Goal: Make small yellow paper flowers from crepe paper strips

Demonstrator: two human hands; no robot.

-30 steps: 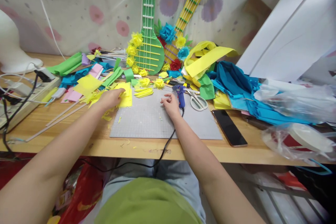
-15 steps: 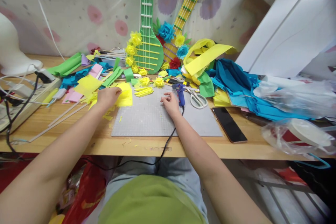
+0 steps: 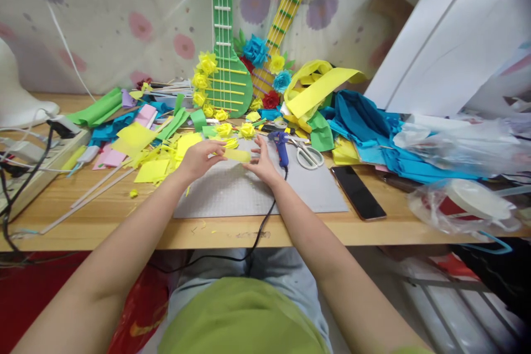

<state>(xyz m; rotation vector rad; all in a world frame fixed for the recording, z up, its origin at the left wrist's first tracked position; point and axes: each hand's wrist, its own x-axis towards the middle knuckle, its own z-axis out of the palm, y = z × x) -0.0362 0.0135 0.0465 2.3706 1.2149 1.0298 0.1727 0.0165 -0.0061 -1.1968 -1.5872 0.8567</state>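
Observation:
Over the grey cutting mat (image 3: 215, 199), a strip of yellow paper (image 3: 237, 155) spans the gap between my hands. My left hand (image 3: 202, 159) pinches its left end between thumb and fingers. At the strip's right end is my right hand (image 3: 264, 165), fingers spread and curved; its thumb is close to the paper or touching it. Behind the strip, a pile of folded yellow strips (image 3: 232, 142) is partly hidden. Yellow paper flowers (image 3: 248, 130) sit at the mat's back edge. A blue glue gun (image 3: 281, 149) lies just right of my right hand.
White-handled scissors (image 3: 309, 157) and a black phone (image 3: 358, 192) lie to the right. Blue crepe paper (image 3: 369, 121) is heaped behind them. Yellow paper squares (image 3: 152, 171) cover the left side. A green paper guitar (image 3: 232, 86) leans at the back. The gun's black cable (image 3: 267, 214) crosses the mat.
My left hand has come right from the yellow paper pile, bringing a yellow strip to the middle. My right hand's fingers have spread beside it. The whole view has shifted slightly.

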